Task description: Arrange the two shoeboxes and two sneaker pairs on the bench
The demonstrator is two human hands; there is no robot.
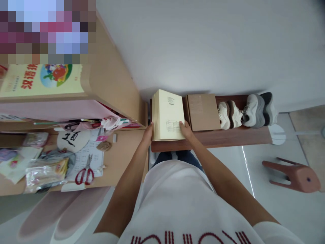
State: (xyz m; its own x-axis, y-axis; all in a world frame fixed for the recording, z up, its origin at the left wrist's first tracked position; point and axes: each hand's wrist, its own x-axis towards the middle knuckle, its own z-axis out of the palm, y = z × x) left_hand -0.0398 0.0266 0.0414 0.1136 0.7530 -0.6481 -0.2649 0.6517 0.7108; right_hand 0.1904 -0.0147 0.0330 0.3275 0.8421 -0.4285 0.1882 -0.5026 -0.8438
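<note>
A cream cardboard box (170,113) with printed labels on its top stands at the left end of a brown wooden bench (205,137). My left hand (149,133) presses against the box's left side near its front corner. On the opposite side, my right hand (186,130) grips the front right edge, thumb resting on top. Most of the fingers of both hands are hidden behind the box's sides. A brown cardboard box (203,112) sits just right of my right hand.
Pairs of shoes (255,110) line the bench's right part, against the white wall. A pink-brown stool (302,177) lies or stands at the right. To the left, a desk (127,152) holds red-handled scissors (85,174), papers and plastic packets. A pink-white chair (73,217) is below it.
</note>
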